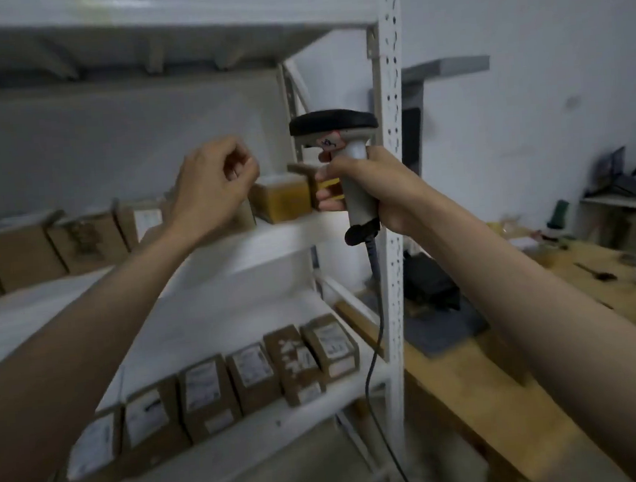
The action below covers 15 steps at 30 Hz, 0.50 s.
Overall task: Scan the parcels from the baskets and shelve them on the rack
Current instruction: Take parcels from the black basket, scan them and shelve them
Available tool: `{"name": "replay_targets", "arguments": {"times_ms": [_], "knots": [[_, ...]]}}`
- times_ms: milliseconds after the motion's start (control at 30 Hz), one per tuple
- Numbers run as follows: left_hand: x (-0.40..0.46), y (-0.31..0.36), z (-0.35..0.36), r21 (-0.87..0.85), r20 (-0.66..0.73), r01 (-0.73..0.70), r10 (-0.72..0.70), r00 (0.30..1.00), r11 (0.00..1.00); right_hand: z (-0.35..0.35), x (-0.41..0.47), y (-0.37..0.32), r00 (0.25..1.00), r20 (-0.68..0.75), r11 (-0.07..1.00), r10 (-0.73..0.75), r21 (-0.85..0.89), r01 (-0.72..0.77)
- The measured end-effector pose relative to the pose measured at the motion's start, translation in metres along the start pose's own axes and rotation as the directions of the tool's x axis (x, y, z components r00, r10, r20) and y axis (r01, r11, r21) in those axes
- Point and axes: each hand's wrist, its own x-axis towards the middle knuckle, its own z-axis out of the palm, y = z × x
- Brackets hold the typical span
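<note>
Person stands at a white metal rack [393, 181], both arms raised toward the middle shelf [296, 229].

Right hand [371, 191]: fingers wrapped round the grip of a handheld barcode scanner [340, 151], held upright, dark head on top. Its cable [374, 343] hangs down past the rack's front post.

Left hand [215, 188]: fingers curled loosely inward, nothing seen in them. It is in front of the middle shelf, just left of a yellowish taped parcel [284, 199]; contact with the parcel cannot be told, since the frame is blurred there.

That parcel sits on the middle shelf near its right end, between the two hands. More brown parcels [54, 242] stand in a row further left on the same shelf.

Lower shelf [216, 325]: a row of labelled brown boxes [254, 375] along the front edge.

Right of the rack: a wooden table [578, 281] with small items, too blurred to identify.
</note>
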Motion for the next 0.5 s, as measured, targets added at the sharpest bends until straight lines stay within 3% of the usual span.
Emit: {"name": "replay_targets", "arguments": {"times_ms": [200, 333, 500], "knots": [[-0.075, 0.002, 0.06, -0.129, 0.295, 0.115, -0.073, 0.953, 0.985, -0.035, -0.049, 0.079, 0.973, -0.096, 0.97, 0.21, -0.106, -0.22], [-0.115, 0.009, 0.112, -0.184, 0.415, 0.162, -0.073, 0.907, 0.969, -0.066, -0.078, 0.14, 0.923, -0.164, 0.921, 0.348, -0.125, -0.369], [-0.176, 0.014, 0.196, -0.197, 0.594, 0.263, -0.099, 0.798, 0.944, -0.105, -0.111, 0.238, 0.789, -0.255, 0.802, 0.559, -0.075, -0.592]]}}
